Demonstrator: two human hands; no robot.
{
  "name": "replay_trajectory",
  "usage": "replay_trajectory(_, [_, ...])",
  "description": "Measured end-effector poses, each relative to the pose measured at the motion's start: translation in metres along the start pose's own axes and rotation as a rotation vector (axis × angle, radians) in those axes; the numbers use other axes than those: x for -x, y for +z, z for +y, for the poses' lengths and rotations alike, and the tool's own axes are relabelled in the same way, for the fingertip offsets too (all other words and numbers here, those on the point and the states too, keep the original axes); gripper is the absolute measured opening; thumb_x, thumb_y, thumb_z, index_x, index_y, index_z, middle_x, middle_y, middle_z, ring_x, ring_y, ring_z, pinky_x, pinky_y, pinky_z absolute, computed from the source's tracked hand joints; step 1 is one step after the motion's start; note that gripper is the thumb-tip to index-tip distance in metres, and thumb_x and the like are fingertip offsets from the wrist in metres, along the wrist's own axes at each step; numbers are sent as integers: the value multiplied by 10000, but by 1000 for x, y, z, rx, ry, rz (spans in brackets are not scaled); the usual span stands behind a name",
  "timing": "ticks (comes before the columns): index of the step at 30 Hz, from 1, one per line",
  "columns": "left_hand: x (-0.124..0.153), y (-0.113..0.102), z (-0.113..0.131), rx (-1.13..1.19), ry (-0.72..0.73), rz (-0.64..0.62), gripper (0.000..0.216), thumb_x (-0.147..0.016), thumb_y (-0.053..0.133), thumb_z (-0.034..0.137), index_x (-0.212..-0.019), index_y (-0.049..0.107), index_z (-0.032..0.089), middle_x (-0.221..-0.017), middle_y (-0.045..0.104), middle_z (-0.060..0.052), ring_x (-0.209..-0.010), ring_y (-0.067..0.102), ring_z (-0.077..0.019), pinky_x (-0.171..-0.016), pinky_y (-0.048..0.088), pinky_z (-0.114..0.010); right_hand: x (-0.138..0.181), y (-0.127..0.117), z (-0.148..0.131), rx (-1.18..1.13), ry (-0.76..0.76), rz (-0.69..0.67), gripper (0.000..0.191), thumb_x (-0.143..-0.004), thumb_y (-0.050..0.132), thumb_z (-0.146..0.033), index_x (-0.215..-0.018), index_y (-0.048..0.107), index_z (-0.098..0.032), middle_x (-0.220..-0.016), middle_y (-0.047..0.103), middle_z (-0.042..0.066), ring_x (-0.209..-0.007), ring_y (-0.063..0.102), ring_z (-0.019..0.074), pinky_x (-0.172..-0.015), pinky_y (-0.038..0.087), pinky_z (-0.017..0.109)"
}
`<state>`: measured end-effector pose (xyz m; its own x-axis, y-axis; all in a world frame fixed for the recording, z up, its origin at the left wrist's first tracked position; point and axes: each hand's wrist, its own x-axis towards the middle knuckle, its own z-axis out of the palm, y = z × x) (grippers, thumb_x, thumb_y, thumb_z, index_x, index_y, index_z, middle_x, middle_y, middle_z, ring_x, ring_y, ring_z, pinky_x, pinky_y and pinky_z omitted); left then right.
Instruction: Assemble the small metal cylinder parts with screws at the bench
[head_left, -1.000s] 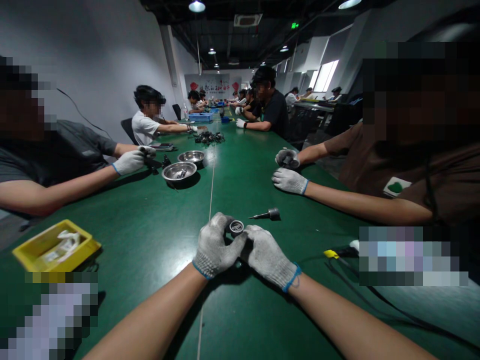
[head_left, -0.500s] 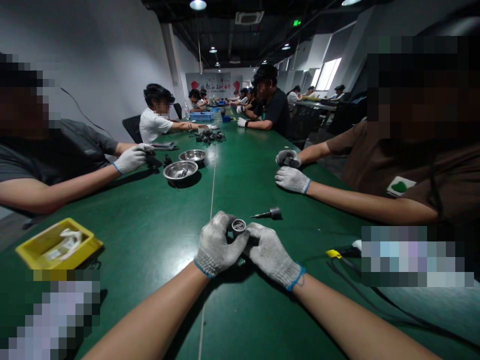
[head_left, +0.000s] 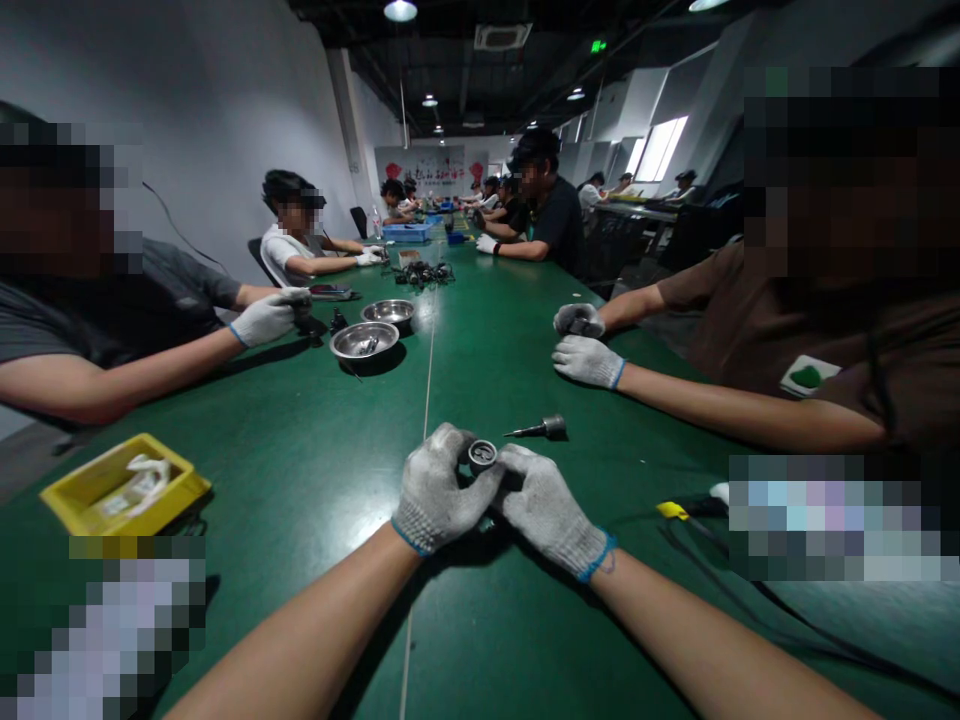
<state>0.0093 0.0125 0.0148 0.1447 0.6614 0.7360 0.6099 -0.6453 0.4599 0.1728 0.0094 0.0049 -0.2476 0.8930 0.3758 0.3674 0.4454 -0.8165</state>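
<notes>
My left hand (head_left: pixel 442 490), in a grey-white knit glove with a blue cuff, is wrapped round a small dark cylindrical part (head_left: pixel 482 455). The part's round end faces up and shows a light rim with metal pieces inside. My right hand (head_left: pixel 551 510), gloved alike, has its fingers closed against the part's right side. The gloves hide the part's lower portion. Just beyond my hands, a dark tool with a thin pointed tip and a thick cylindrical end (head_left: pixel 544 428) lies on the green table (head_left: pixel 337 480).
Two steel bowls (head_left: pixel 365 343) stand ahead on the left. A yellow bin (head_left: pixel 124 490) holds white items. At right lies a black cable with a yellow tag (head_left: pixel 673 511). Co-workers sit along both sides, with one person's gloved hands (head_left: pixel 589 360) near on the right.
My hands keep their hold on the part, with little visible movement. The view has shifted slightly. Further off at left, a co-worker in white has drawn an outstretched arm back.
</notes>
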Motion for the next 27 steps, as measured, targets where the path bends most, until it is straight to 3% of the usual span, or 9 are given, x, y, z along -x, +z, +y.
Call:
replay_trajectory(15, [0,1,0,14,22,-4,160,-884,693,348,-904,653,194,-790,678,-26,-674,666,-156,-616,521,-260,0,-2,0,-41,-17,62,190,-722,599,-66,-793,719,-196,-805,679,17,-772,627,181,-725,501,285])
replay_trajectory(21, [1,1,-2,30,11,-2,152,-879,703,331,-917,656,191,-791,677,-23,-668,669,-152,-606,517,-255,0,-1,0,-63,-27,9,240,-701,571,-38,-802,712,-203,-827,682,13,-794,631,179,-737,505,277])
replay_trajectory(27, [2,2,-2,13,31,-8,156,-884,699,343,-898,657,193,-787,675,-27,-676,670,-160,-606,521,-264,-1,-1,0,-38,0,61,160,-716,597,-80,-760,698,-196,-778,659,12,-740,608,179,-703,494,288])
